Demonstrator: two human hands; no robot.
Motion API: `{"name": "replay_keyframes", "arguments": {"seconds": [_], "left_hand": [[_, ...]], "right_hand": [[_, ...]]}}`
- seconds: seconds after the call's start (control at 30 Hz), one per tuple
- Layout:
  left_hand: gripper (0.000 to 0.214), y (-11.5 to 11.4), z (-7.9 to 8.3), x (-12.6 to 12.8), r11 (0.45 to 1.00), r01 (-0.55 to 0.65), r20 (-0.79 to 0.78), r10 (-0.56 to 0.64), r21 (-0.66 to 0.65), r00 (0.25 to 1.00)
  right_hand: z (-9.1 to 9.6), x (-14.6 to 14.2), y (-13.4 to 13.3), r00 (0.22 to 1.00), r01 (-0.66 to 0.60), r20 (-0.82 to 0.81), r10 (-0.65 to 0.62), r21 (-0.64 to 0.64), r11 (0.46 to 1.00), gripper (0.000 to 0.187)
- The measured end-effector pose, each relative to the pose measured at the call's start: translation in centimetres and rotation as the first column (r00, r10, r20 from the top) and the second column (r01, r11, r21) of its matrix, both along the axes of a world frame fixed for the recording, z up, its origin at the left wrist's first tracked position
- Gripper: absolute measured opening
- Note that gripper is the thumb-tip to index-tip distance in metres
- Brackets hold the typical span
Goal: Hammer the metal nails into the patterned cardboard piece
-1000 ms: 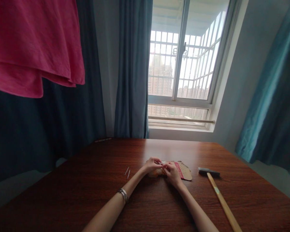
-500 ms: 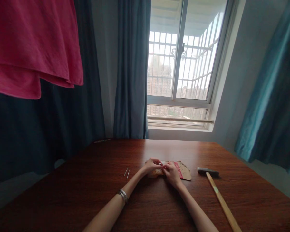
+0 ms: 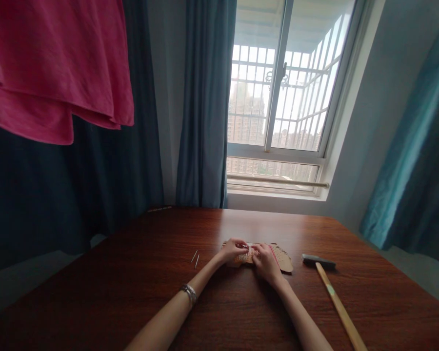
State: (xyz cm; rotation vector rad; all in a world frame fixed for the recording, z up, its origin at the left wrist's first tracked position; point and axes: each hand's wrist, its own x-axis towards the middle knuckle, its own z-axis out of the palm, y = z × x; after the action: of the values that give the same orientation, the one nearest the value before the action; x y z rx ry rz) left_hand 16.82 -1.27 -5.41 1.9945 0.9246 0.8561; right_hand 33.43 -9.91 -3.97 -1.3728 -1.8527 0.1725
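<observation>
A brown, cardboard-like flat piece (image 3: 286,264) with a pink and speckled pattern and a notched upper edge lies on the table under both hands. My left hand (image 3: 236,249) is at its left part, thumb and fingers closed in a pinch; what sits between the fingertips is too small to make out. On the piece's middle rests my right hand (image 3: 268,262), fingers bent and pressed to it, thumb toward me. The hands are close together, with a small pale spot between their fingertips. A metal bracelet (image 3: 189,294) circles the left wrist.
Two thin metal pins or nails (image 3: 195,259) lie left of the hands. On the right rests a hammer (image 3: 319,262), its wooden handle pointing toward me. The brown table (image 3: 168,234) ends at curtains (image 3: 205,146) and a barred window. A pink cloth (image 3: 76,73) hangs upper left.
My right hand has shifted a little right and flatter onto the patterned piece, its fingertips now apart from the left ones. The whole view has turned slightly left.
</observation>
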Motion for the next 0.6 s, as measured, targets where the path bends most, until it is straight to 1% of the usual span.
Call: {"name": "replay_keyframes", "arguments": {"seconds": [0.07,0.13,0.17,0.23,0.27,0.3,0.37,0.4,0.47,0.57,0.6], "left_hand": [[0.027,-0.1,0.0,0.0,1.000,0.002,0.009,-0.002,-0.010,1.000],[0.028,-0.2,-0.1,0.0,1.000,-0.007,0.001,0.007,-0.028,1.000],[0.029,-0.2,-0.1,0.0,0.999,-0.016,-0.006,0.016,-0.038,1.000],[0.030,-0.2,-0.2,0.0,0.998,-0.029,-0.014,0.029,-0.056,0.999],[0.030,-0.1,-0.3,0.0,0.998,-0.031,-0.011,0.031,-0.061,0.999],[0.030,-0.1,-0.3,0.0,0.998,-0.030,-0.006,0.030,-0.062,1.000],[0.029,0.1,-0.3,-0.1,0.998,-0.018,-0.003,0.018,-0.061,1.000],[0.029,0.1,-0.4,-0.1,0.998,-0.012,-0.006,0.011,-0.062,1.000],[0.030,0.2,-0.4,-0.1,0.997,-0.006,-0.010,0.006,-0.079,1.000],[0.031,0.3,-0.4,-0.1,0.995,-0.001,0.012,0.003,-0.104,1.000],[0.031,0.3,-0.5,-0.1,0.994,-0.003,0.020,0.005,-0.109,1.000]], "right_hand": [[1.1,1.0,-0.6,0.988,0.075,0.135,-0.075,0.001,0.997,0.032],[2.3,2.6,-1.2,0.950,0.218,0.227,-0.216,0.017,0.976,0.032],[2.8,3.6,-1.5,0.918,0.306,0.259,-0.301,0.022,0.952,0.031],[3.5,5.9,-2.2,0.832,0.484,0.306,-0.463,0.009,0.875,0.033],[3.6,7.2,-2.7,0.782,0.568,0.324,-0.533,-0.018,0.823,0.035],[3.7,8.5,-3.2,0.725,0.652,0.338,-0.600,-0.057,0.756,0.037],[3.3,11.1,-4.4,0.644,0.749,0.376,-0.666,-0.132,0.649,0.042],[2.9,12.2,-5.1,0.608,0.785,0.384,-0.695,-0.160,0.599,0.045],[1.8,14.2,-6.7,0.589,0.805,0.394,-0.706,-0.211,0.554,0.051],[0.0,16.0,-9.4,0.613,0.789,0.404,-0.679,-0.272,0.551,0.056],[-0.7,16.3,-10.3,0.623,0.781,0.405,-0.669,-0.276,0.560,0.056]]}}
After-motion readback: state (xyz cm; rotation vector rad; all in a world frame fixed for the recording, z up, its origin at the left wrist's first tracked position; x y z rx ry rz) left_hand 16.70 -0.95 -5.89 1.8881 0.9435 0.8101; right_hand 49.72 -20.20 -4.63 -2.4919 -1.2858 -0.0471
